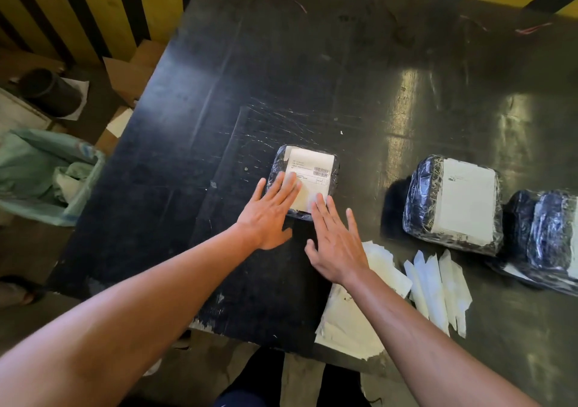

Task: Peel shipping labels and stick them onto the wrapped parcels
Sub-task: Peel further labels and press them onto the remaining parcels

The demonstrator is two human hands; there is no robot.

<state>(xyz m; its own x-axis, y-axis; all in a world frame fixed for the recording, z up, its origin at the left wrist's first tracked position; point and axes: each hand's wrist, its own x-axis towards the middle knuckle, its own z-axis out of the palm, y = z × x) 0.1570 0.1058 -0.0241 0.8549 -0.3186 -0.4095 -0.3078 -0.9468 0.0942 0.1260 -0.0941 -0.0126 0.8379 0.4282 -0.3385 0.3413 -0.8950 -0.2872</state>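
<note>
A small black plastic-wrapped parcel lies mid-table with a white shipping label on its top. My left hand lies flat with spread fingers on the label's near left part. My right hand is flat too, its fingertips touching the label's near right corner. Neither hand holds anything. Two more wrapped parcels lie to the right: a larger one with a white label on top, and another at the frame's right edge.
The dark scratched table fills most of the view. A pile of label sheets and peeled backing strips lies at its near edge. Left of the table on the floor stand a green sack, cardboard and a black tube.
</note>
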